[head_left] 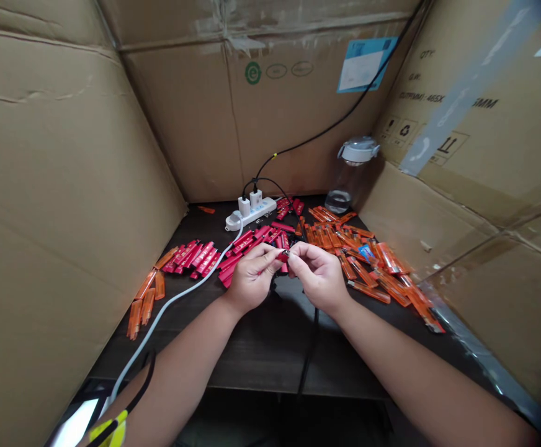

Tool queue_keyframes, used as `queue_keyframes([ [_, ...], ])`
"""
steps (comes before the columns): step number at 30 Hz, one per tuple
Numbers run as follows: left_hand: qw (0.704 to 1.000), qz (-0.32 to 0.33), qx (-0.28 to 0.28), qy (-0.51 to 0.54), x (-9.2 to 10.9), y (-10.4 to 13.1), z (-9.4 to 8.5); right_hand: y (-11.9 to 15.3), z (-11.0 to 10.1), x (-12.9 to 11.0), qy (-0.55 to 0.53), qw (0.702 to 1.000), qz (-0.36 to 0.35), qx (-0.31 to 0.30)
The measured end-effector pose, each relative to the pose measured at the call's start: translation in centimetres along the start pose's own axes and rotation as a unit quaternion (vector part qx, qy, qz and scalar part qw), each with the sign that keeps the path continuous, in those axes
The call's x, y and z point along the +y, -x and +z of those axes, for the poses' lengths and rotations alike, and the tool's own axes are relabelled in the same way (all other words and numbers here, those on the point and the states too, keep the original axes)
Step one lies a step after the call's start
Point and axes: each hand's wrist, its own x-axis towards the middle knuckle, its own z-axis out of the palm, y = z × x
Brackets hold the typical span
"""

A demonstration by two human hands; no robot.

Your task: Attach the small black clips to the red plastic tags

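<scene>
Above the dark table, my left hand (pixel 252 280) and my right hand (pixel 321 277) meet with their fingertips pinched together. Between them is a small red lighter (pixel 283 255) with a metal end, mostly covered by my fingers. The left fingers grip its red body; the right thumb and forefinger close on the metal end. Just beyond my left hand lies a heap of red lighters (pixel 228 270), and a second red group (pixel 191 257) is farther left. Orange see-through lighters (pixel 330 238) are spread beyond and to the right of my right hand.
Cardboard walls (pixel 177 112) enclose the table (pixel 252 354) on three sides. At the back stand a white power strip (pixel 263 208) with two plugs and a clear bottle (pixel 340 186). A white cable (pixel 159 313) crosses the left side. Several orange lighters (pixel 147 304) lie there.
</scene>
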Motion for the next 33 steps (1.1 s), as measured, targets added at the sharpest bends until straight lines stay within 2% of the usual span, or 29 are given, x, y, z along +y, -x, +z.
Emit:
queue_keyframes([
  [8, 1.000, 0.000, -0.006, 0.003, 0.27, -0.07, -0.07, -0.13, -0.23, -0.26, -0.026, 1.000, 0.013, -0.011],
  [17, 1.000, 0.000, -0.009, 0.027, 0.51, -0.09, -0.03, -0.04, 0.32, 0.52, -0.194, 0.979, 0.059, 0.025],
  [28, 0.999, 0.006, -0.014, 0.030, 0.32, 0.02, -0.15, -0.28, 0.33, 0.16, -0.241, 0.966, 0.085, 0.024],
  [31, 0.998, -0.030, -0.016, 0.046, 0.31, -0.08, -0.19, -0.45, 0.24, 0.20, -0.256, 0.960, 0.111, 0.011],
  [33, 0.995, -0.083, 0.007, 0.060, 0.03, -0.18, -0.21, -0.71, -0.04, 0.20, -0.256, 0.959, 0.122, 0.013],
])
